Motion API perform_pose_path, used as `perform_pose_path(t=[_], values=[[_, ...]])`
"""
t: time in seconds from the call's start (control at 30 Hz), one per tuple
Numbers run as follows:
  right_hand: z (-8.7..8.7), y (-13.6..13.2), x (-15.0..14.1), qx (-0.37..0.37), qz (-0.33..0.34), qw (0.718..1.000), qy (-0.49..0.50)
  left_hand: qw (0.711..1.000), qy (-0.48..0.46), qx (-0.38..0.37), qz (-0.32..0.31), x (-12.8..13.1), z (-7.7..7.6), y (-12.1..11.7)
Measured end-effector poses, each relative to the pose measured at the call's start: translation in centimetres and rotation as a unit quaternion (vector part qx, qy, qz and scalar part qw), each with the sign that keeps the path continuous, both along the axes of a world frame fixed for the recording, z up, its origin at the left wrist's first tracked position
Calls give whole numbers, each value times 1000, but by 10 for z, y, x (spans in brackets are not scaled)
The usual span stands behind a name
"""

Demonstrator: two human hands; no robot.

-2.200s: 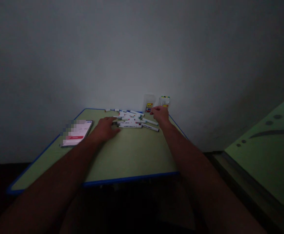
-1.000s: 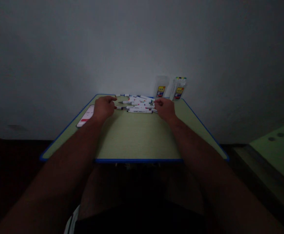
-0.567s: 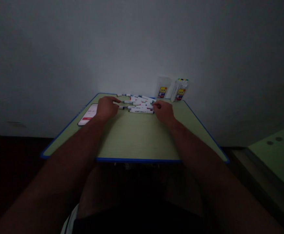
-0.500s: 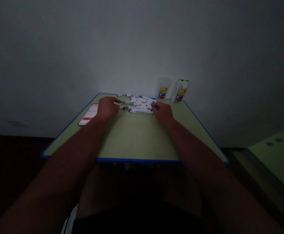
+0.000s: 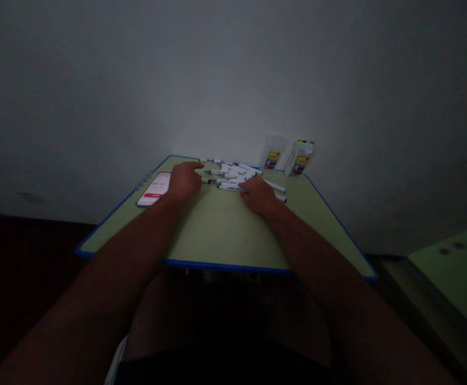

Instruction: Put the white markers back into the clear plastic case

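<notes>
Several white markers (image 5: 233, 170) lie in a loose pile at the far part of the table. My left hand (image 5: 185, 180) rests at the pile's left end, index finger stretched out and thumb apart from it. Just past its thumb lies a short marker piece with a dark band (image 5: 206, 181). At the front of the pile, my right hand (image 5: 258, 194) has its fingers closed over the end of a white marker (image 5: 230, 187); its fingertips are partly hidden. Beyond that hand, a blue-ended marker (image 5: 276, 186) and a dark-ended marker (image 5: 281, 198) stick out to the right.
A phone (image 5: 155, 190) with a lit screen lies left of my left hand. Two clear pouches, one seemingly flat (image 5: 272, 154) and one holding markers (image 5: 299, 158), stand at the back right against the wall (image 5: 233, 80). The pale table (image 5: 225, 230) has a blue edge.
My right hand has moved left and toward me over the front markers, uncovering marker ends on its right. My left index finger is straighter. The whole view has shifted slightly.
</notes>
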State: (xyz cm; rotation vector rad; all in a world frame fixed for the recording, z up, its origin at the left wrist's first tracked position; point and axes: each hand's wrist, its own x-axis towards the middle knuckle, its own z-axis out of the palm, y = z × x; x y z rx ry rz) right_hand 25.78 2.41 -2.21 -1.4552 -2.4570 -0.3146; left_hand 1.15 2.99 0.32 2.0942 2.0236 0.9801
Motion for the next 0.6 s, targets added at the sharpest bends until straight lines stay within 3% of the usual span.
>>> perform_pose_path(t=[0.6], values=[[5, -5, 1, -51, -33, 997, 43, 998, 56, -16, 1, 5, 4, -7]])
